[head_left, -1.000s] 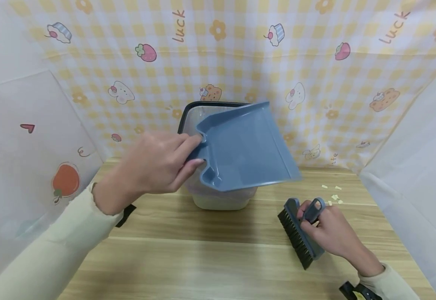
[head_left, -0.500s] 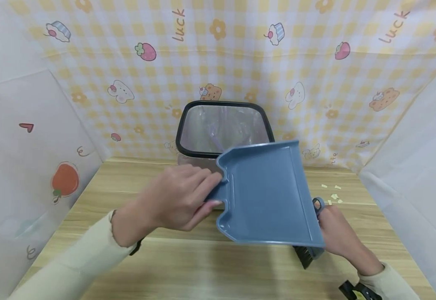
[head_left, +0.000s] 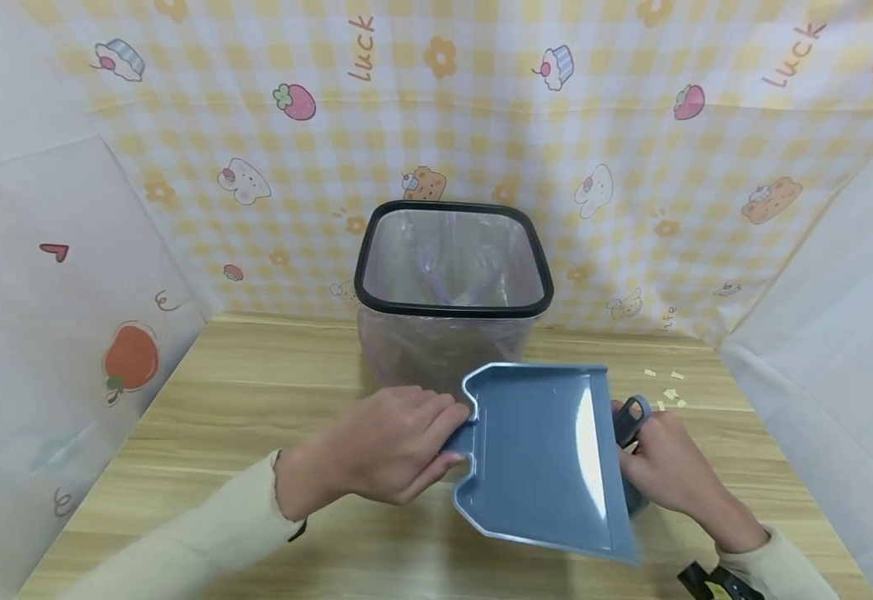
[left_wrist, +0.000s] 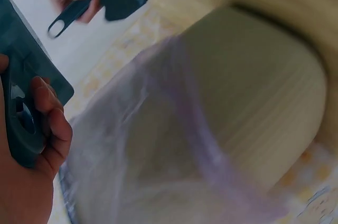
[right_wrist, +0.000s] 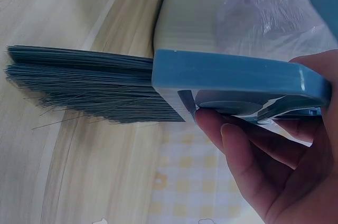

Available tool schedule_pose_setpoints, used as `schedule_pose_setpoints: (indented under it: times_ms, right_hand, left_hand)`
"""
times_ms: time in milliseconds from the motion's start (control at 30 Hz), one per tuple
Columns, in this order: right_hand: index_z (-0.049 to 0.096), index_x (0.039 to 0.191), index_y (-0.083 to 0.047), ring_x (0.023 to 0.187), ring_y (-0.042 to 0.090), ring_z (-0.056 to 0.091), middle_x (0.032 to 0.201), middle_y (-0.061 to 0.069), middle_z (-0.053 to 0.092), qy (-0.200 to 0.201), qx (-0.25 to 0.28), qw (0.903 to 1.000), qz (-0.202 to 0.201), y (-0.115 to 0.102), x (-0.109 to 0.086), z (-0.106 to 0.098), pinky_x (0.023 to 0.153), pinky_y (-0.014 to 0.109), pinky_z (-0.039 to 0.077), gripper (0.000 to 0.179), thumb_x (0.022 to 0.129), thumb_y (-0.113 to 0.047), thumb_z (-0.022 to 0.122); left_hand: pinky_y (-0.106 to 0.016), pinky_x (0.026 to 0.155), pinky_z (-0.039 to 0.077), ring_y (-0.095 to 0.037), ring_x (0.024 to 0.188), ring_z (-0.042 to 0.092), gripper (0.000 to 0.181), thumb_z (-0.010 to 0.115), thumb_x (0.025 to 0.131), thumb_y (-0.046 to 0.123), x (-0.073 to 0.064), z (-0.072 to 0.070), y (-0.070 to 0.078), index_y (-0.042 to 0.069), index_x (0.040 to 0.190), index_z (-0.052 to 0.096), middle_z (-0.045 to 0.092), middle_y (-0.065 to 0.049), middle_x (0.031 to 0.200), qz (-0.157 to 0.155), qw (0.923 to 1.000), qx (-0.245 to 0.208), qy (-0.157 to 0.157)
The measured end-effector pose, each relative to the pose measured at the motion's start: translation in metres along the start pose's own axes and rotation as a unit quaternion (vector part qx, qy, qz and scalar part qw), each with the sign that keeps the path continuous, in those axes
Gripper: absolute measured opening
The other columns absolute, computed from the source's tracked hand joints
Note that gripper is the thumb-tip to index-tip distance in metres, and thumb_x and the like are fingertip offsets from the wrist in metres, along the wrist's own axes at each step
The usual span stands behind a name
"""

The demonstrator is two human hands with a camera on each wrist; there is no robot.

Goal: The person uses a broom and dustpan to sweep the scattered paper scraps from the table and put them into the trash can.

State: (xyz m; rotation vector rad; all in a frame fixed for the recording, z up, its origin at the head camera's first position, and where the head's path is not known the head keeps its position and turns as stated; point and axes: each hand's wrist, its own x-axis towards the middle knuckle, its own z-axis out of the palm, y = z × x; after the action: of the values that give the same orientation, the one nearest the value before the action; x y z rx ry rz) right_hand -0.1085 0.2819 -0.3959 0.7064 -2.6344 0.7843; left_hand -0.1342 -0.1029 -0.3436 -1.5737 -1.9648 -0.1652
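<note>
Compared with a second ago, we see that the dustpan point(head_left: 537, 458) has left its spot over the bin point(head_left: 454, 312) and now hangs lower, in front of it. The left hand point(head_left: 398, 446) has its fingers curled round the handle; the right hand point(head_left: 664, 462) grips the brush point(right_wrist: 227, 73), whose bristles the dustpan hides from the head view. Inside the uncovered bin we find a translucent purple liner point(head_left: 481, 258), its bottom hard to make out. Pale scraps point(head_left: 670, 393) lie unmoved on the bench point(head_left: 271, 400).
</note>
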Motion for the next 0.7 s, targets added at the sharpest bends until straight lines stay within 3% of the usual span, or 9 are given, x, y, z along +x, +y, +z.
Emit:
schedule_pose_setpoints:
  times_ms: [167,333,500,700]
  right_hand:
    - [0.067,0.091,-0.019,0.061,-0.005,0.053,0.080,-0.012,0.065,-0.002,0.003,1.0000,0.000,0.000,0.001,0.000,0.050,0.023,0.046,0.029,0.082,0.007,0.073]
    - [0.073,0.094,-0.018,0.062,-0.004,0.050,0.094,-0.007,0.075,0.003,0.004,1.0000,0.000,0.001,0.000,0.000,0.053,0.024,0.043,0.027,0.081,0.005,0.075]
    - [0.073,0.093,-0.019,0.068,-0.003,0.054,0.094,-0.008,0.075,0.003,-0.001,1.0000,-0.004,0.002,0.000,0.000,0.058,0.025,0.046,0.029,0.080,0.006,0.075]
    - [0.073,0.094,-0.018,0.066,-0.003,0.053,0.096,-0.007,0.075,-0.003,0.004,1.0000,0.006,0.001,0.000,-0.002,0.057,0.026,0.045,0.028,0.082,0.007,0.074]
  left_hand:
    - [-0.034,0.070,0.057,-0.019,0.078,0.064,0.052,0.027,0.118,0.034,-0.011,0.023,0.007,-0.004,0.122,0.063,0.066,-0.006,0.099,-0.015,0.9985,-0.037,-0.037]
    - [-0.032,0.069,0.057,-0.017,0.076,0.063,0.038,0.048,0.115,0.033,-0.023,0.046,0.012,-0.002,0.122,0.061,0.065,-0.003,0.096,-0.023,0.9948,-0.061,-0.079]
    - [-0.027,0.065,0.056,-0.013,0.073,0.062,0.031,0.063,0.109,0.027,-0.034,0.063,0.013,-0.001,0.121,0.061,0.065,-0.003,0.094,-0.033,0.9903,-0.070,-0.116]
    - [-0.022,0.061,0.052,-0.010,0.069,0.059,0.032,0.064,0.110,0.029,-0.041,0.074,0.014,-0.001,0.121,0.062,0.066,-0.003,0.093,-0.056,0.9810,-0.086,-0.165]
